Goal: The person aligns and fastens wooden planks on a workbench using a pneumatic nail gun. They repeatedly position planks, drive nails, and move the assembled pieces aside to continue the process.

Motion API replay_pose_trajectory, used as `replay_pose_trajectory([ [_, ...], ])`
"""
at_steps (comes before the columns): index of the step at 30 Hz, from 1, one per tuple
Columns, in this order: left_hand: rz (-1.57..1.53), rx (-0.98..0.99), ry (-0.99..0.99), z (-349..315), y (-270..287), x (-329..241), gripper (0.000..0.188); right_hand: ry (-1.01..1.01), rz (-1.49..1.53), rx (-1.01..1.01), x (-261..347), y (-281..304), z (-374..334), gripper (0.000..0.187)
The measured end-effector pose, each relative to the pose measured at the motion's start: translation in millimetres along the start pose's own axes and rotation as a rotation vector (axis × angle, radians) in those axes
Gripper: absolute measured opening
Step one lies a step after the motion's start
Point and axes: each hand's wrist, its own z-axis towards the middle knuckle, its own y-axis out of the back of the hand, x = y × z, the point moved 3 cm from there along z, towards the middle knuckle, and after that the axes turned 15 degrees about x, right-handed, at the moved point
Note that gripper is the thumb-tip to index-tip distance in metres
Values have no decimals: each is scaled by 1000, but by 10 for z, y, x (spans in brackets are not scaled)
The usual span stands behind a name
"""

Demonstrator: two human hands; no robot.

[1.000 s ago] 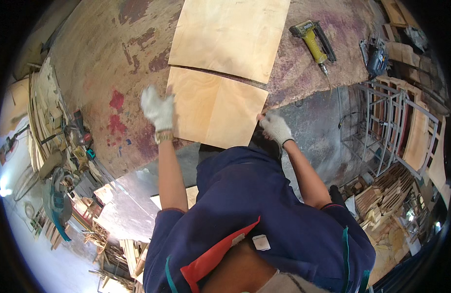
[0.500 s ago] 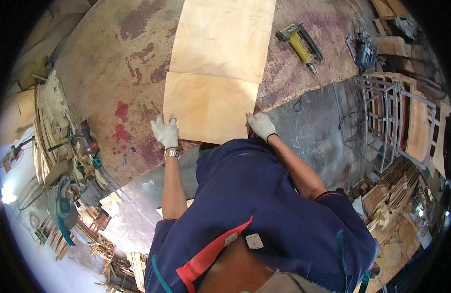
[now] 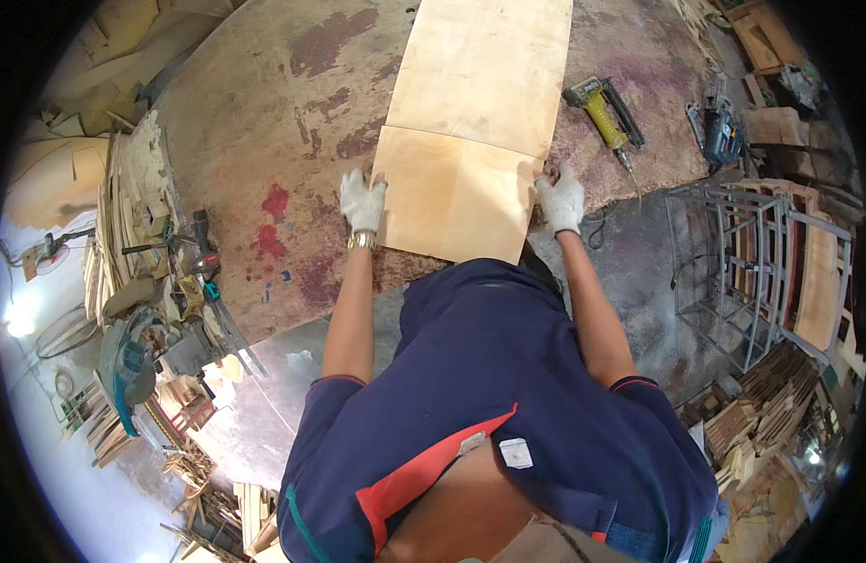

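Observation:
A pale plywood panel (image 3: 456,199) lies on the stained worktable, its near end close to my body. Beyond it stretches a longer pale plywood sheet (image 3: 480,70); a seam divides the two, and whether they overlap I cannot tell. My left hand (image 3: 364,203), in a whitish work glove, lies against the panel's left edge with its fingers apart and stretched forward. At the opposite edge my right hand (image 3: 559,199), gloved alike, has its fingers stretched forward and its thumb side by the panel. Both hands are open.
A yellow-green nail gun (image 3: 604,114) with a hose lies right of the sheet. Farther right is a dark blue power tool (image 3: 722,134) near the edge of the worktable (image 3: 236,122). A grey metal frame (image 3: 747,272) stands on the right; scrap wood (image 3: 761,403) is piled below it.
My right hand has moved forward along the panel's edge and its fingers have stretched out. My left hand has slid slightly forward. The whole view has shifted, putting the table further right.

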Motion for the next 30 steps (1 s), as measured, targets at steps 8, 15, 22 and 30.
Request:
replay_pose_trajectory([
  [8, 66, 16, -179, 845, -176, -351, 51, 99, 420, -121, -197, -155, 225, 34],
  [15, -145, -77, -103, 816, -381, -331, 51, 51, 523, -29, -211, -101, 198, 37],
  [22, -151, -67, -133, 880, -394, -242, 51, 86, 428, 18, -291, -87, 122, 42],
  [30, -183, -35, -109, 884, -403, -234, 48, 25, 505, 56, -238, -82, 87, 30],
])
